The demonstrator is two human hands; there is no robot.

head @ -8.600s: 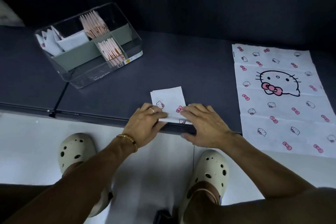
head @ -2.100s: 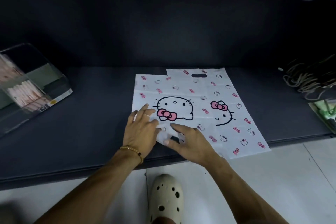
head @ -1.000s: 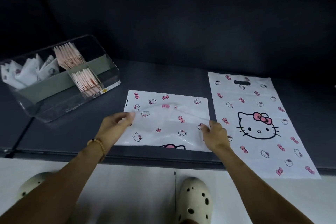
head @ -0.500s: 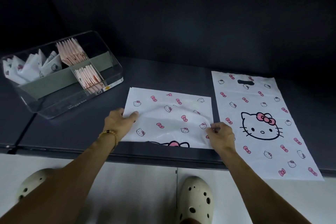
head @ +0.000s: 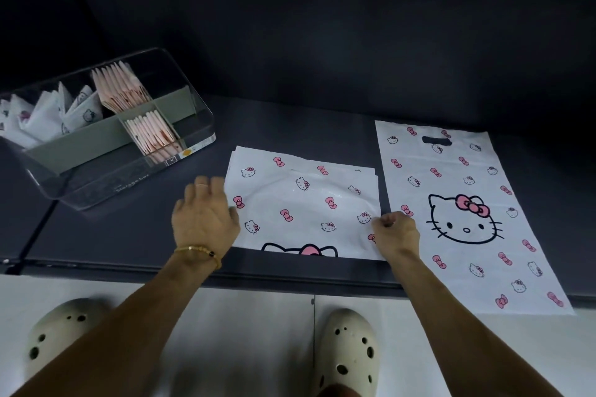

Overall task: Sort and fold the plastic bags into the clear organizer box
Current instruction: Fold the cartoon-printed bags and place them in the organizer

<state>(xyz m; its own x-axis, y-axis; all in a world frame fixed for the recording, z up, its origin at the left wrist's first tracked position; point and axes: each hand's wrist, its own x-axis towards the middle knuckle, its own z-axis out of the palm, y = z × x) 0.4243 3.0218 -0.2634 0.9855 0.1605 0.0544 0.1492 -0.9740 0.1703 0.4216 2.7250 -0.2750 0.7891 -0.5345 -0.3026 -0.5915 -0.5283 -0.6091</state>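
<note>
A folded bag (head: pixel 306 206) is lying on the dark surface (head: pixel 129 235), near its front edge. The left hand (head: pixel 204 219) is resting at the bag's left edge, its fingers (head: pixel 209 185) loosely spread and gripping nothing. The right hand (head: pixel 395 232) is pinching the bag's right edge with curled fingers. A flat bag (head: pixel 464 213) is lying just to the right. The box (head: pixel 106 129) is sitting to the left, holding folded bags.

We fold a cat-print bag (head: pixel 306 206) on the dark shelf (head: pixel 129 229).
Our left hand (head: pixel 204 216) rests at its left edge; our right hand (head: pixel 395 232) pinches its right edge.
</note>
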